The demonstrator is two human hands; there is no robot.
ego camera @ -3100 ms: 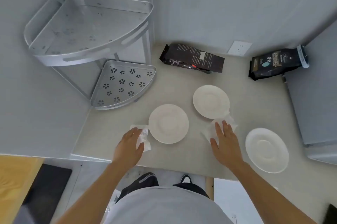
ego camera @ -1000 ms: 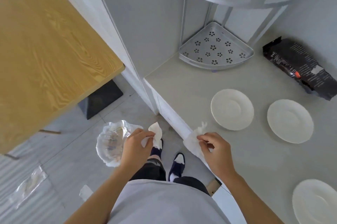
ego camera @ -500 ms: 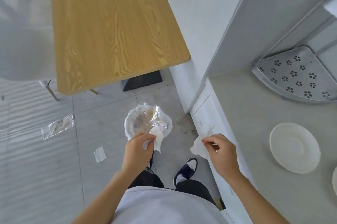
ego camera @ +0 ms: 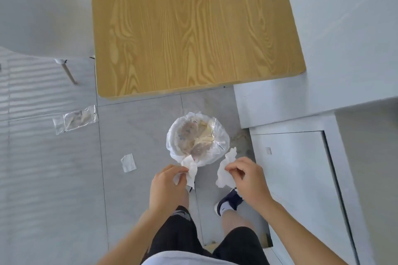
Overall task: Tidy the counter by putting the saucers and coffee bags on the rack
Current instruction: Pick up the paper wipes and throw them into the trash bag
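Fingers of the left hand [ego camera: 167,187] pinch a crumpled white tissue [ego camera: 189,173]; the right hand [ego camera: 247,178] grips another tissue [ego camera: 225,170]. Both hang over a plastic-lined bin [ego camera: 197,138] on the tiled floor [ego camera: 53,200], beside a wooden bench [ego camera: 189,25]. Saucers and coffee bags are out of view.

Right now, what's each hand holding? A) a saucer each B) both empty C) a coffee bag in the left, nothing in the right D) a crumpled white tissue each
D: the left hand pinches a crumpled white tissue and the right hand pinches another tissue, both held over the floor just short of the bag-lined bin; no saucers or coffee bags are in view.
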